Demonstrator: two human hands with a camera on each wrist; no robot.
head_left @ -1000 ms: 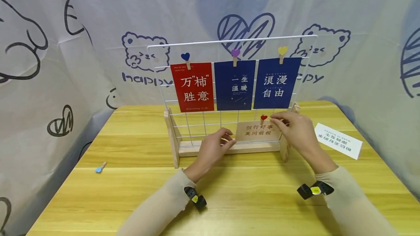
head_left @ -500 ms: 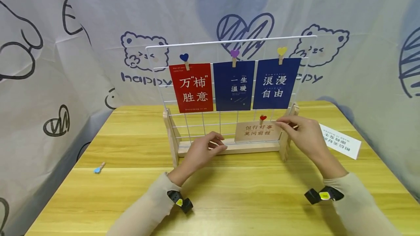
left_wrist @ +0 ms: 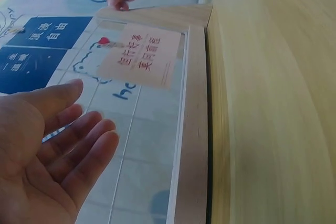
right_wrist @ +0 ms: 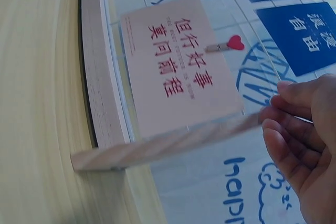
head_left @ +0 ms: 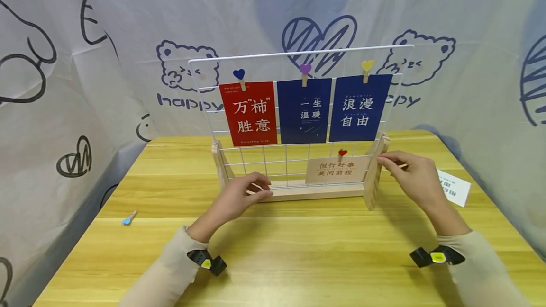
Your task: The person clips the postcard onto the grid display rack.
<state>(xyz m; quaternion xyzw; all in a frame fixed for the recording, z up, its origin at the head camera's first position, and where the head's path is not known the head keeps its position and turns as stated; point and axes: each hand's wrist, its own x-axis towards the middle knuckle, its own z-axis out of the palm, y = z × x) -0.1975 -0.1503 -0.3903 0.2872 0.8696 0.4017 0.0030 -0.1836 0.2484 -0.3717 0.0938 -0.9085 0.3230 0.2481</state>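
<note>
A beige card [head_left: 337, 169] with Chinese characters hangs low on the white wire grid rack [head_left: 286, 158], under a red heart clip [right_wrist: 235, 43]. My left hand [head_left: 232, 198] is in front of the rack's wooden base, left of the card. Its fingers are loosely bent and hold nothing, as the left wrist view shows. My right hand [head_left: 411, 174] is by the rack's right wooden post [head_left: 373, 176], apart from the card. Its thumb and index finger come close together at the post's top; nothing shows between them, and whether they touch the post is unclear.
Above hang a red card [head_left: 253, 112] and two blue cards [head_left: 304, 108], each under a heart clip. A light-blue heart clip [head_left: 129, 218] lies on the table [head_left: 298, 255] at left. A white card [head_left: 458, 188] lies at right, partly behind my right hand.
My left hand has moved left, away from the beige card. My right hand has moved right from the card's upper corner to the post. The card stays hanging.
</note>
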